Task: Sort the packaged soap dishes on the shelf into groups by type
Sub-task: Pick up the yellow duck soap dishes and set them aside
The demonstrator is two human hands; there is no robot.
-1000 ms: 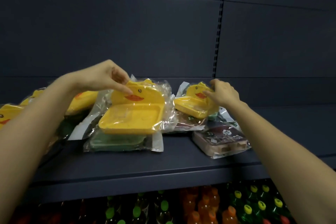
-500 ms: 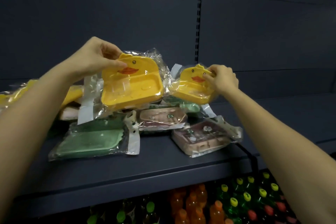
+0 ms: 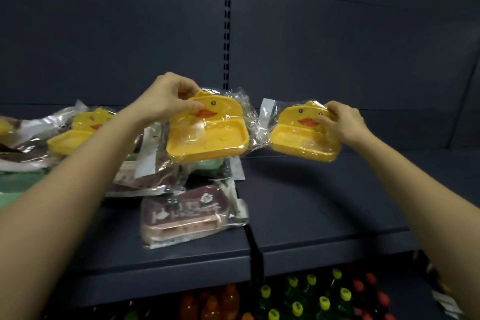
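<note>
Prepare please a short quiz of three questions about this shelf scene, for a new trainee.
1. True or false: each hand holds a packaged yellow duck soap dish.
2. Multiple choice: the brown soap dish package lies (A) in the right hand, (B) on the shelf near its front edge, (C) among the bottles below.
3. Fill in: the shelf under the right hand's dish holds ____ packages.

Key
1. True. The left hand pinches the top of one duck dish; the right hand grips the other duck dish.
2. B.
3. No; that part is bare, and the pile lies to the left.
</note>
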